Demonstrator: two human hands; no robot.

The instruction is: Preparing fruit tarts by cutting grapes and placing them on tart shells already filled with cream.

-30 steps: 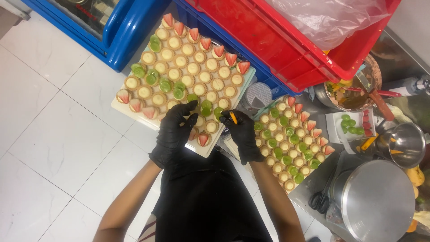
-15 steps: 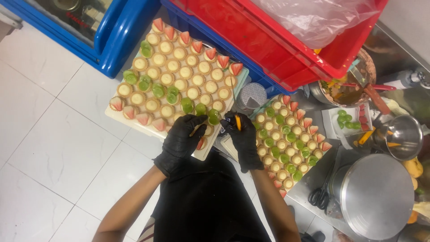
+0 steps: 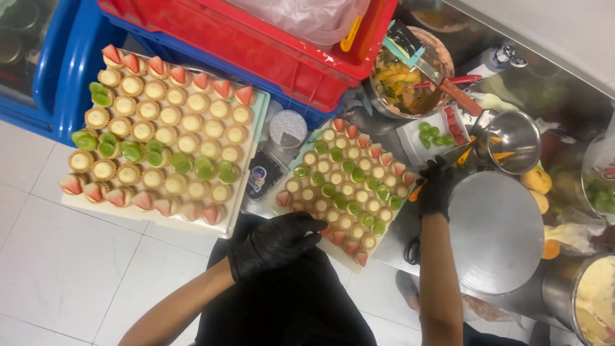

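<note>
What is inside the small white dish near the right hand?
The small white dish holds several green grape halves and a few red strawberry pieces. The gloved right hand sits just below it. The dish bottom under the fruit is covered and cannot be seen.

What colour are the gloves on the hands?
Black, on both the left hand and right hand; head view.

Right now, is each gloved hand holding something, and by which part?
The right hand grips a knife by its orange handle, beside the white plate of grape halves. The left hand holds nothing; it rests near the smaller tart tray.
</note>
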